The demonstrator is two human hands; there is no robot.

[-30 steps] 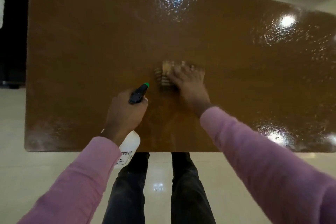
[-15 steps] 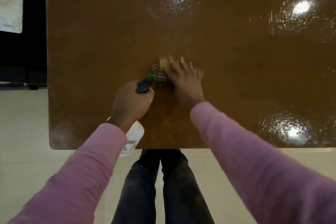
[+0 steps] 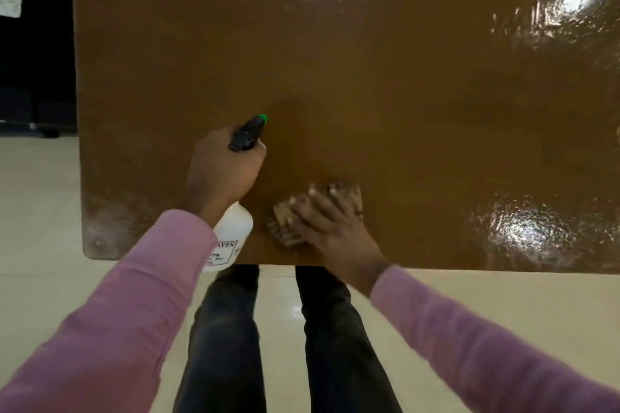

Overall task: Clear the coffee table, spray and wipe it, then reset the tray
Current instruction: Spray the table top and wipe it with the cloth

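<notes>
The brown coffee table [image 3: 385,84] fills the upper view, glossy and wet with light glare. My left hand [image 3: 223,171] grips a white spray bottle [image 3: 229,238] with a black trigger head and green nozzle tip, held above the table's near left part. My right hand [image 3: 330,221] lies flat on a tan striped cloth [image 3: 347,194], pressing it onto the tabletop close to the near edge. The hand hides most of the cloth.
Pale tiled floor [image 3: 37,204] lies left of and in front of the table. My dark-trousered legs [image 3: 228,339] stand at the table's near edge. Dark furniture [image 3: 33,84] with a white cloth sits at the far left.
My right hand has slid the cloth back from the middle of the table toward the near edge. The left hand with the spray bottle stayed in about the same place.
</notes>
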